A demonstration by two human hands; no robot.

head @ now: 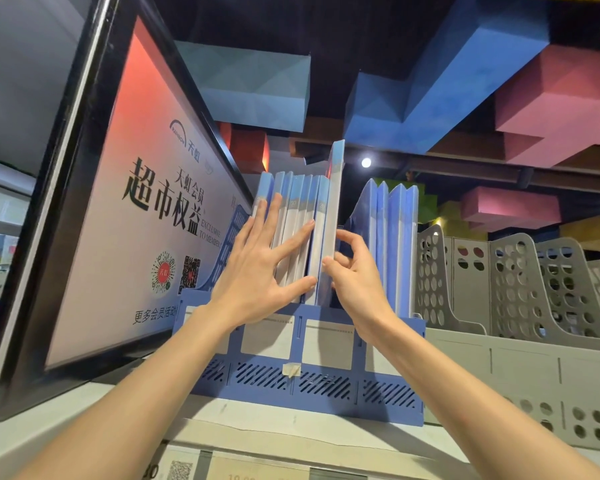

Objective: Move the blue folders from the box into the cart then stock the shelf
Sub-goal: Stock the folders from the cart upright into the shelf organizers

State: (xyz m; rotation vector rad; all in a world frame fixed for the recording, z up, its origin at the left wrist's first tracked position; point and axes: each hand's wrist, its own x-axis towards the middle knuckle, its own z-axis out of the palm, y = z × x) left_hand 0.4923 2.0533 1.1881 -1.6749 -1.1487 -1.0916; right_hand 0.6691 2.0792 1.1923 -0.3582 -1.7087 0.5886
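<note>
Several blue folders (300,216) stand upright in a blue file rack (312,382) on the top shelf. My left hand (257,271) lies flat with spread fingers against their spines, pressing them to the left. One blue folder (333,202) stands taller than the rest, partly slid into the rack. My right hand (355,271) pinches its lower spine between thumb and fingers. More blue folders (390,233) stand in the rack's right compartments. The box and the cart are out of view.
A black-framed advertising sign (125,216) leans right beside the rack on the left. Grey perforated file racks (520,306) fill the shelf to the right. The shelf edge (257,434) with price labels runs below my forearms.
</note>
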